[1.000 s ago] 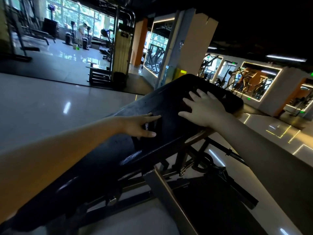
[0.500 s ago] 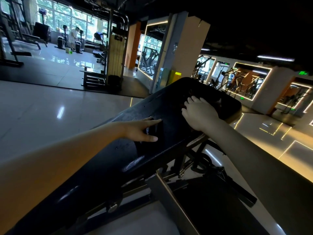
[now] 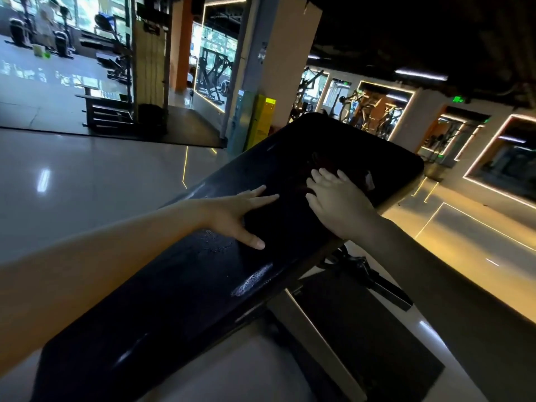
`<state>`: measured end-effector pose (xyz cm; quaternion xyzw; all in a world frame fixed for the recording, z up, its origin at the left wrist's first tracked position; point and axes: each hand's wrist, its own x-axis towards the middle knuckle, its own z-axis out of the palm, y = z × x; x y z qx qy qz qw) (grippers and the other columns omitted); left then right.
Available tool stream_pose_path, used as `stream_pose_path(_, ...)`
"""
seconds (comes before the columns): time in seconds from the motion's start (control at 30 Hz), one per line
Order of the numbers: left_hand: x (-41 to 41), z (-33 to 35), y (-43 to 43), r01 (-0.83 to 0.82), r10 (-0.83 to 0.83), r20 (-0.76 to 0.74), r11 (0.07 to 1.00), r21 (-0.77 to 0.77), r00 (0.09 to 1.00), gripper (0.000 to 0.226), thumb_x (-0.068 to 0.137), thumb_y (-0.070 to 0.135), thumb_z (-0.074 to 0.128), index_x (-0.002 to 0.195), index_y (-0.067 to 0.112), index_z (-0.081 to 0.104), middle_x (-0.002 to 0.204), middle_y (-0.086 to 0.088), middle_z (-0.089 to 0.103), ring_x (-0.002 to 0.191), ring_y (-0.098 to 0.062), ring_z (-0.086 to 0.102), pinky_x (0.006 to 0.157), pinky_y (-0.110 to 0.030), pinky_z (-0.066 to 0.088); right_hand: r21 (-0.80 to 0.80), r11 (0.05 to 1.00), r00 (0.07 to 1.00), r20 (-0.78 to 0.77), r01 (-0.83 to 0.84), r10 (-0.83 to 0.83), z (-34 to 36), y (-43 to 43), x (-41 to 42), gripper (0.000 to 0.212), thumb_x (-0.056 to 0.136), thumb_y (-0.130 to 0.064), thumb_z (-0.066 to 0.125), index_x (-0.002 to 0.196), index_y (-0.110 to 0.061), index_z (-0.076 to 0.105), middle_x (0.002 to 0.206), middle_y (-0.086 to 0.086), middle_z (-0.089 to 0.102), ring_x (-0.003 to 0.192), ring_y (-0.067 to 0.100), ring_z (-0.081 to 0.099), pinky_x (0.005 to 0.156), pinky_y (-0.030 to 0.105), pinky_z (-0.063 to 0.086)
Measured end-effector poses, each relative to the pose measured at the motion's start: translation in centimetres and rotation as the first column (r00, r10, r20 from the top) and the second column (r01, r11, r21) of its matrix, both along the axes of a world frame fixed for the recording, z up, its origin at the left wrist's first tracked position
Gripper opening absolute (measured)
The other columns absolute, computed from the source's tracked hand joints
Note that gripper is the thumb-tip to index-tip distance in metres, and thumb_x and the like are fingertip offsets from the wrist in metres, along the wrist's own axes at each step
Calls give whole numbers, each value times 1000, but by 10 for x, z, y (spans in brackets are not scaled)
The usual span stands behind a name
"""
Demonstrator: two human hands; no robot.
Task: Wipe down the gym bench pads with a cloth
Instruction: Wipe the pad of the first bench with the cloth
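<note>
We see a long black glossy padded bench pad (image 3: 179, 285) tilted up and away from us, its rounded far end the highest part. Its surface shines, with a speckled bright patch near the right edge and fine droplets near the middle.

Our left hand (image 3: 235, 216) lies flat on the pad's middle, toward its left edge, with the fingers straight and the thumb spread wide; it holds nothing. Our right hand (image 3: 336, 204) rests further up the pad, toward its right edge, with the fingers stretched forward and pressing down. Under and just beyond those fingers is a dark rumpled cloth (image 3: 319, 161), barely distinguishable from the pad in the dim light, with a small pale scrap at its right side. We cannot tell how far it spreads.

Below the pad, its dark metal frame (image 3: 374, 282) stands on the pale polished floor (image 3: 87, 175).
</note>
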<state>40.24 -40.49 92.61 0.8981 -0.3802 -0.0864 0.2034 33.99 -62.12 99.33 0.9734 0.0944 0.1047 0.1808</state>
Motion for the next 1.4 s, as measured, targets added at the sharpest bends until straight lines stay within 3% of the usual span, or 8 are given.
stream_pose_path(0.43, 2, -8, 13, 76, -77, 25, 996, 52, 997, 115, 74, 53, 74, 150, 41, -12, 158, 4, -27, 145, -19, -21, 120, -49, 3, 6, 1000, 999, 45, -2, 2, -27, 29, -22, 50, 105, -30, 21, 151, -9, 24, 162, 7, 10, 149, 16, 4, 119, 35, -1)
stream_pose_path(0.7, 2, -10, 18, 65, -67, 21, 994, 84, 998, 117, 72, 54, 76, 148, 45, -13, 157, 5, -28, 145, -24, -21, 119, -55, 4, -73, 994, 996, 42, 87, -84, -20, 26, -17, 54, 103, -46, 21, 154, -30, 10, 163, -1, -1, 149, 19, -7, 120, 44, -2)
stream_pose_path(0.97, -1, -13, 20, 39, -39, 5, 998, 51, 999, 115, 74, 52, 76, 149, 45, -11, 157, 7, -27, 145, -23, -21, 118, -58, 5, -24, 984, 982, 78, 177, -174, -3, 22, 13, 54, 104, -37, 21, 155, -25, 10, 163, -2, 1, 149, 15, -5, 121, 38, -2)
stream_pose_path(1.4, -10, -28, 41, 56, -54, -23, 992, 115, 998, 130, 65, 46, 85, 147, 44, -16, 156, 7, -30, 144, -20, -25, 119, -57, 5, 61, 997, 995, -92, -38, 43, -27, 43, -16, 49, 106, -27, 27, 152, -13, 23, 163, 0, 5, 149, 14, 0, 120, 35, -2)
